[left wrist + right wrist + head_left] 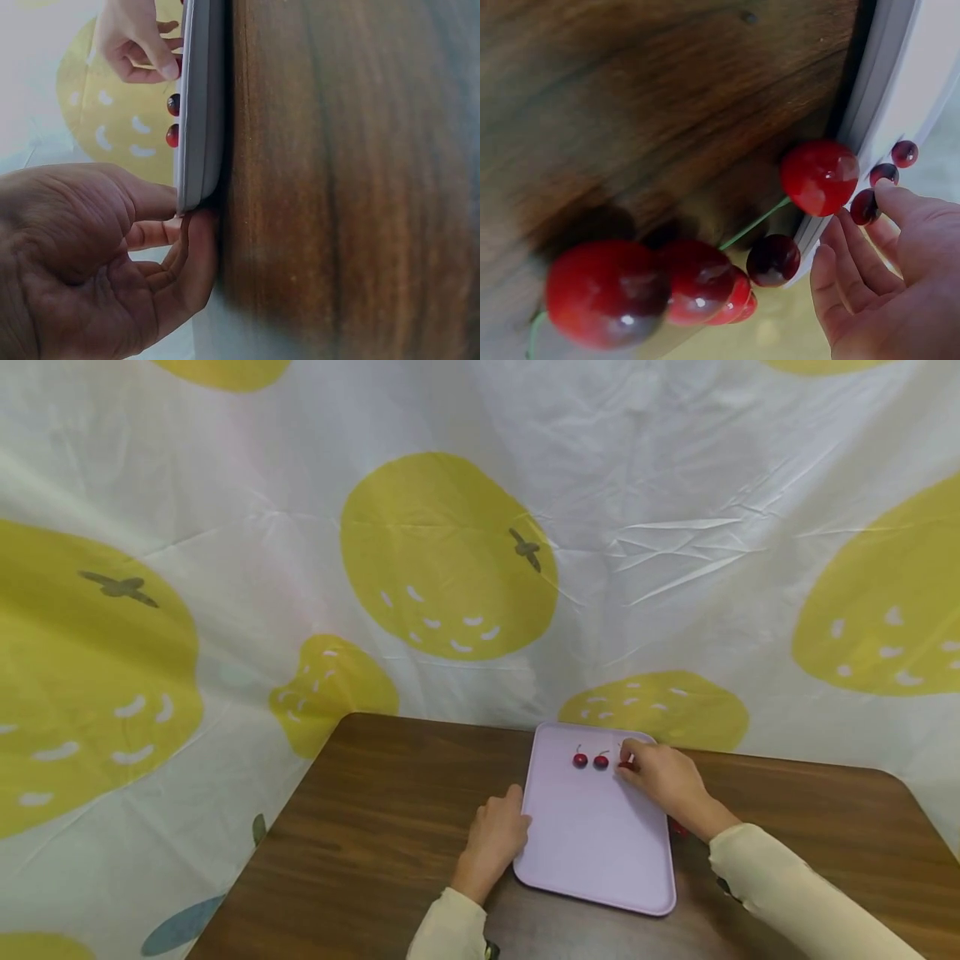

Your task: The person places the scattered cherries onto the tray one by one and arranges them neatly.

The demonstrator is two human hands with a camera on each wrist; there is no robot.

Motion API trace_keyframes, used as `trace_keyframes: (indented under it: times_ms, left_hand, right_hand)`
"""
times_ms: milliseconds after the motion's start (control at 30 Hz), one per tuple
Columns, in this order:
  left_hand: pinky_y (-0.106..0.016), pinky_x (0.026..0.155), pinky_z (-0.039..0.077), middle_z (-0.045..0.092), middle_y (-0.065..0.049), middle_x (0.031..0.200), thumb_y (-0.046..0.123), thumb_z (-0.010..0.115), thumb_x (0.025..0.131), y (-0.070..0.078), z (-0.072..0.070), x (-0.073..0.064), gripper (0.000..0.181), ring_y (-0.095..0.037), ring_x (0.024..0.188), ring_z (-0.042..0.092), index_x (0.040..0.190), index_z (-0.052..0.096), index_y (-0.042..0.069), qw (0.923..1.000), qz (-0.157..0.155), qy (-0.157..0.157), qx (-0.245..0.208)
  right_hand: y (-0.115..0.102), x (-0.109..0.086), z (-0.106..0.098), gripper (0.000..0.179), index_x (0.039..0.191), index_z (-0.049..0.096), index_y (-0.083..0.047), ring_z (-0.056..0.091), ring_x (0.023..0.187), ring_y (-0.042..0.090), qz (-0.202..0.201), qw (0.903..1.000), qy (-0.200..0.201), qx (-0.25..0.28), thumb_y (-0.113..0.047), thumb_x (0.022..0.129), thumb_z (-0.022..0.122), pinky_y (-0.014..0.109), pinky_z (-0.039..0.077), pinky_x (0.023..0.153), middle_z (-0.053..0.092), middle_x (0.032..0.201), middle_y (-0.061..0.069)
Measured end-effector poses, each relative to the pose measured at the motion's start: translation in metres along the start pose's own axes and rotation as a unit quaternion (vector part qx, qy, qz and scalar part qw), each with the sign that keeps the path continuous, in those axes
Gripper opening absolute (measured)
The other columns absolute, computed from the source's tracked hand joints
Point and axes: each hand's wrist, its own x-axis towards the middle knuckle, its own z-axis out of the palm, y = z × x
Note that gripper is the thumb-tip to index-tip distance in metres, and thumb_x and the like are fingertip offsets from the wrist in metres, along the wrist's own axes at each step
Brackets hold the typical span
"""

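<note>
A pale lilac tray lies on the wooden table. My left hand grips its left rim, thumb on top and fingers underneath, as the left wrist view shows. Over the tray's far right part, my right hand pinches a dark red cherry between thumb and fingers, at or just above the surface. Two more cherries, one on the left and one in the middle, sit on the tray in a row with it, stems pointing away from me.
Beside the tray's right edge, several loose cherries lie on the table, mostly hidden under my right forearm in the head view. Behind the table hangs a white curtain printed with yellow fruit.
</note>
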Motion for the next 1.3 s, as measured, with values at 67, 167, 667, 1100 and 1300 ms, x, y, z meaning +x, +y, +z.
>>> trace_keyframes:
  times_ms: [67,167,667,1100,1300]
  left_hand:
    - [-0.051,0.062,0.054,0.076,-0.025,0.095,0.019,0.074,0.097,-0.0001,-0.0003,-0.0003,0.021,-0.045,0.08,0.073,0.102,0.058,0.008,1.0,0.0,-0.001,0.0]
    - [-0.051,0.062,0.053,0.076,-0.026,0.095,0.019,0.075,0.097,0.0,-0.0008,-0.0004,0.021,-0.045,0.079,0.072,0.102,0.057,0.008,1.0,0.001,-0.002,0.0]
    - [-0.051,0.06,0.053,0.075,-0.026,0.093,0.02,0.074,0.097,-0.0006,0.0005,0.0,0.021,-0.045,0.078,0.073,0.102,0.057,0.009,1.0,0.003,0.002,-0.001]
    - [-0.048,0.057,0.052,0.075,-0.024,0.089,0.017,0.076,0.096,0.0021,-0.0032,-0.0033,0.022,-0.044,0.075,0.073,0.099,0.056,0.008,0.9999,0.012,0.011,-0.004]
    - [-0.049,0.058,0.052,0.075,-0.024,0.09,0.016,0.075,0.096,0.0025,-0.0028,-0.0031,0.021,-0.044,0.076,0.073,0.101,0.056,0.008,0.9999,0.007,0.009,-0.007]
  right_hand:
    - [-0.0011,0.002,0.0006,0.02,0.097,0.069,-0.014,0.064,0.065,0.015,-0.004,1.0,0.0,-0.001,-0.022,0.088,0.085,0.04,0.049,0.055,0.074,0.078,0.001]
    - [-0.0034,0.0046,0.0,0.019,0.096,0.07,-0.014,0.065,0.065,0.016,-0.004,1.0,-0.002,-0.002,-0.023,0.089,0.084,0.04,0.049,0.054,0.074,0.077,0.001]
    - [-0.0063,0.0095,-0.0013,0.012,0.095,0.075,-0.019,0.067,0.07,0.016,-0.005,0.9997,-0.022,-0.006,-0.025,0.09,0.084,0.043,0.051,0.056,0.075,0.078,-0.004]
    - [-0.0075,0.0085,-0.0016,0.019,0.104,0.075,-0.017,0.067,0.077,0.015,-0.001,0.9989,-0.047,-0.007,-0.028,0.091,0.084,0.044,0.054,0.06,0.076,0.085,-0.003]
    - [-0.006,0.0087,-0.0013,0.027,0.11,0.074,-0.014,0.066,0.078,0.015,0.005,0.9985,-0.055,0.002,-0.028,0.09,0.084,0.044,0.055,0.064,0.077,0.087,-0.001]
